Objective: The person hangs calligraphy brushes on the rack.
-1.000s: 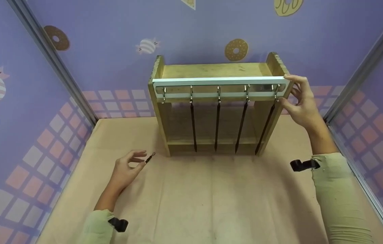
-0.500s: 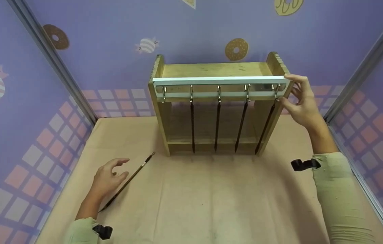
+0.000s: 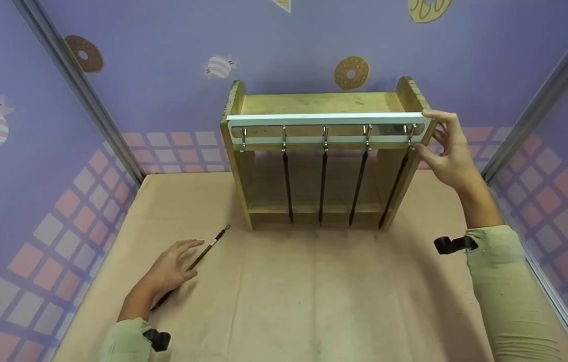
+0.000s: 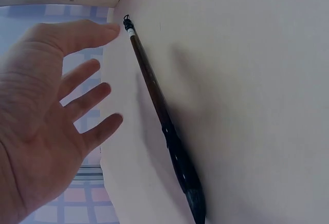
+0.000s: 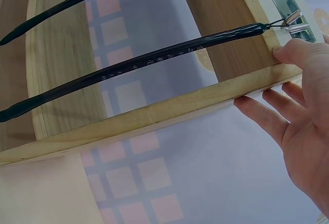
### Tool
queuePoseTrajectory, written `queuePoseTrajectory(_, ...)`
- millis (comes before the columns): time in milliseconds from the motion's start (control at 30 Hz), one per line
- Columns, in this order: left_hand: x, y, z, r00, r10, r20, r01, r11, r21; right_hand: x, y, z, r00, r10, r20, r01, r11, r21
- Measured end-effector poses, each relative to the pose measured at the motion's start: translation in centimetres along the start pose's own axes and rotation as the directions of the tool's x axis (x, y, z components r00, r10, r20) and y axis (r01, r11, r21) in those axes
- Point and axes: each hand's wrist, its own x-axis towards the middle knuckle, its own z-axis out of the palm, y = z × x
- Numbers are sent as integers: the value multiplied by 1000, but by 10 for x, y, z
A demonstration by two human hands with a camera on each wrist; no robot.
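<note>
A calligraphy brush (image 3: 216, 240) with a dark tip and a small loop at its end lies aslant on the table. My left hand (image 3: 167, 271) hovers over its shaft, fingers spread. In the left wrist view the brush (image 4: 154, 88) lies apart from the palm. My right hand (image 3: 449, 156) grips the upper right corner of a wooden rack (image 3: 319, 103), thumb on the front edge and fingers along the side panel. Several dark brushes (image 3: 323, 186) hang by loops from the metal hooks of a white strip (image 3: 304, 120). The leftmost hook (image 3: 244, 143) bears none.
Beige cloth (image 3: 314, 291) covers the table in front of the rack. Behind the rack rises a purple wall (image 3: 284, 50) printed with doughnuts and sweets. Metal posts (image 3: 83, 95) mark the corners, with patterned walls on both sides.
My left hand has drawn back from the brush's loop end, leaving the brush lying on the table, then shifted slightly right over its shaft. The right hand stays on the rack.
</note>
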Motion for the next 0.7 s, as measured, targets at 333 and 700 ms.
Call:
queuePoseTrajectory(333, 13, -3, 6, 998, -26, 64, 30, 998, -61, 0, -2, -2, 1000, 29, 0, -29, 999, -21)
queuePoseTrajectory(700, 22, -12, 12, 999, -10, 37, 9, 999, 32, -1, -1, 1, 1000, 18, -8, -18, 999, 45)
